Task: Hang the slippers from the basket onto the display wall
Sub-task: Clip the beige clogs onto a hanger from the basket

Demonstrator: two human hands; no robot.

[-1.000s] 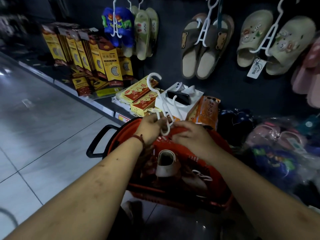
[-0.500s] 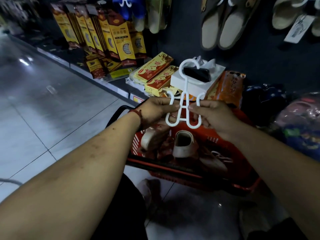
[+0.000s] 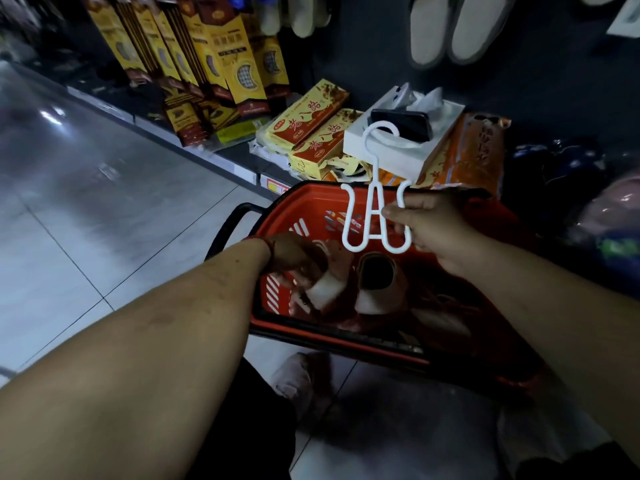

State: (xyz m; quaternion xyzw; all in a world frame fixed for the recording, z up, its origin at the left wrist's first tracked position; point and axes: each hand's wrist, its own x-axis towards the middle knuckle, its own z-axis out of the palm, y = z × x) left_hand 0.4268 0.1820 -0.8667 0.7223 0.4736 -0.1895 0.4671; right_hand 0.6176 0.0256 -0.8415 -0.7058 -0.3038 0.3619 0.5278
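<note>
Dim, bluish light; glare streaks the floor tiles [image 3: 86, 216] left of the basket [image 3: 346, 336]. Wide-angle bending at the edges (dark, blurred corners especially), soft focus throughout.

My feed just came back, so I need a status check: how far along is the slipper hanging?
Done: pale slippers already hang on the dark display wall. In hand: the right hand holds an empty white plastic hanger above the red plastic basket, while the left hand reaches in and grips a pale slipper. Left: at least one more pale slipper lies in the basket; none is on the hanger yet.
</note>
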